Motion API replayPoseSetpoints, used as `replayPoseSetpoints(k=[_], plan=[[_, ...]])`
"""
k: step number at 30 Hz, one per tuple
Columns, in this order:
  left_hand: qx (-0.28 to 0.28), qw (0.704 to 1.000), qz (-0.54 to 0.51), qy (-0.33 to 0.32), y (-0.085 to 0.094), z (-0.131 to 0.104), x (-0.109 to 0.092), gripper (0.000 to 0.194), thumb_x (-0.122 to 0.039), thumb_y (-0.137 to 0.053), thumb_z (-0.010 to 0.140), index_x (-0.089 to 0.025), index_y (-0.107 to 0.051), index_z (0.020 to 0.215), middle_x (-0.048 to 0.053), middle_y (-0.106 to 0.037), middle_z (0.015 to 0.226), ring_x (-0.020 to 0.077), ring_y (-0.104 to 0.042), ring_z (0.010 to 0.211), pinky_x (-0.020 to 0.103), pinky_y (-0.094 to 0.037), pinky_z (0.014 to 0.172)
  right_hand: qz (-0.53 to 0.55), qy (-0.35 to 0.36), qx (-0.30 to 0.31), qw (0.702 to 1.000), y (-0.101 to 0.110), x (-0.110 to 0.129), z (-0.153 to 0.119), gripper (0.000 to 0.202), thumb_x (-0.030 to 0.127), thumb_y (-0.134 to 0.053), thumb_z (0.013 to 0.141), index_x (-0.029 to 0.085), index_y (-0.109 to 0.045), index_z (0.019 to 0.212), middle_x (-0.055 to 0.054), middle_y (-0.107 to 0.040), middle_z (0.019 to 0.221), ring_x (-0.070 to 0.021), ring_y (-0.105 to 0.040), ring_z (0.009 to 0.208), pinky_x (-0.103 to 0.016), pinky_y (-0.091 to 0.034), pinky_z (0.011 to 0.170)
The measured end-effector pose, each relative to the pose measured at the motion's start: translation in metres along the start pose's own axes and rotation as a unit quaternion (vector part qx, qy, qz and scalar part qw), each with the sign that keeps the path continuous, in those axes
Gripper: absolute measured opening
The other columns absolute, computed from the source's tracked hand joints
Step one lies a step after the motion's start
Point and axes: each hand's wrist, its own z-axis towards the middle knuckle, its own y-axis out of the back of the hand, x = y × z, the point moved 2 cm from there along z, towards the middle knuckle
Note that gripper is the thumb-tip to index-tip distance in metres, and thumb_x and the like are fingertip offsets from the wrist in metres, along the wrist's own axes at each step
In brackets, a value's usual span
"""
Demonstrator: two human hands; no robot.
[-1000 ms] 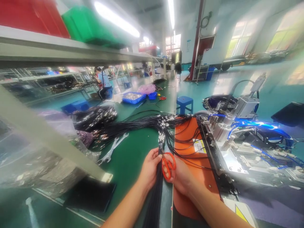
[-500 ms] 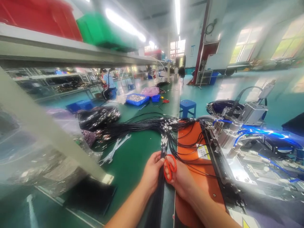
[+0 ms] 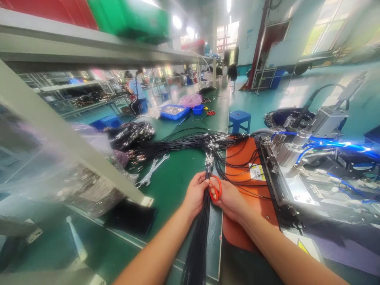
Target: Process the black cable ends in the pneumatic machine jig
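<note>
My left hand (image 3: pixel 197 194) is closed around a bundle of thin black cables (image 3: pixel 198 237) just below their metal end fittings (image 3: pixel 209 159). The bundle hangs toward me past the bench's near edge. Red-handled scissors (image 3: pixel 219 187) sit in my right hand (image 3: pixel 230 198), its fingers through the loops and pressed close to the bundle. The blades are hidden, so I cannot tell how far apart they are. Beyond my hands, more black cables (image 3: pixel 178 143) spread left across the green mat and right onto an orange plate (image 3: pixel 237 233).
Two crossed wrenches (image 3: pixel 152 170) lie left of my hands, near a slanted shelf post (image 3: pixel 89 142) and plastic bags. A metal machine with blue hoses (image 3: pixel 297 154) stands at the right. Farther off are a blue tray of small parts (image 3: pixel 175 115), a blue stool (image 3: pixel 239 118) and a seated person (image 3: pixel 137 91).
The camera view has shifted, so the bench and machine appear higher and slightly farther right. My hands still grip the cable bundle and the scissors; the scissor loops look turned more edge-on.
</note>
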Motion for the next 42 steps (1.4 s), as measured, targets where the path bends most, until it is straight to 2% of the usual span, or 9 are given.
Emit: replayPoseSetpoints(k=[4, 9, 16, 28, 37, 42], plan=[[0.008, 1.000, 0.002, 0.001, -0.001, -0.001, 0.000, 0.033, -0.015, -0.072, 0.067, -0.015, -0.066, 0.099, 0.006, -0.070, 0.095, 0.0159, -0.063, 0.085, 0.029, -0.046, 0.086, 0.018, -0.023, 0.003, 1.000, 0.002, 0.004, 0.000, 0.040, 0.045, -0.078, 0.075, 0.015, -0.055, 0.064, 0.002, -0.049, 0.052, -0.0061, -0.036, 0.044, -0.016, -0.022, 0.039], [0.014, 1.000, 0.004, 0.003, -0.001, -0.001, 0.001, 0.033, -0.016, -0.074, 0.067, -0.015, -0.067, 0.099, 0.006, -0.069, 0.097, 0.0151, -0.062, 0.085, 0.029, -0.046, 0.086, 0.057, -0.062, 0.011, 0.996, 0.004, 0.010, -0.004, 0.033, 0.047, -0.069, 0.079, 0.018, -0.054, 0.072, 0.003, -0.051, 0.054, -0.0077, -0.039, 0.042, -0.017, -0.023, 0.038], [0.014, 1.000, 0.011, 0.002, -0.001, -0.001, -0.001, 0.034, -0.016, -0.074, 0.066, -0.015, -0.068, 0.099, 0.004, -0.069, 0.091, 0.0153, -0.062, 0.084, 0.028, -0.046, 0.085, 0.078, -0.083, 0.028, 0.993, 0.003, 0.011, -0.005, 0.027, 0.040, -0.064, 0.082, 0.018, -0.052, 0.071, 0.003, -0.052, 0.052, -0.0072, -0.039, 0.039, -0.018, -0.021, 0.037], [0.008, 1.000, 0.012, 0.005, -0.001, -0.001, -0.001, 0.034, -0.017, -0.075, 0.067, -0.016, -0.068, 0.099, 0.006, -0.070, 0.098, 0.0169, -0.064, 0.089, 0.029, -0.047, 0.088, 0.086, -0.102, 0.026, 0.991, 0.000, 0.014, -0.002, 0.027, 0.035, -0.060, 0.084, 0.019, -0.046, 0.066, 0.004, -0.050, 0.049, -0.0073, -0.040, 0.037, -0.018, -0.019, 0.037], [0.016, 1.000, 0.015, 0.002, -0.002, -0.001, -0.002, 0.035, -0.018, -0.076, 0.068, -0.015, -0.069, 0.102, 0.008, -0.071, 0.100, 0.0189, -0.065, 0.091, 0.031, -0.048, 0.088, 0.084, -0.100, 0.025, 0.991, 0.003, 0.010, 0.007, 0.030, 0.040, -0.053, 0.090, 0.017, -0.052, 0.070, 0.002, -0.052, 0.050, -0.0076, -0.040, 0.037, -0.018, -0.019, 0.037], [0.020, 1.000, 0.017, -0.005, -0.001, 0.000, -0.001, 0.034, -0.020, -0.077, 0.068, -0.016, -0.069, 0.101, 0.008, -0.071, 0.102, 0.0192, -0.065, 0.092, 0.031, -0.048, 0.087, 0.077, -0.074, 0.023, 0.994, 0.003, 0.008, 0.009, 0.034, 0.047, -0.063, 0.085, 0.017, -0.052, 0.071, 0.004, -0.051, 0.050, -0.0068, -0.038, 0.038, -0.017, -0.022, 0.039]])
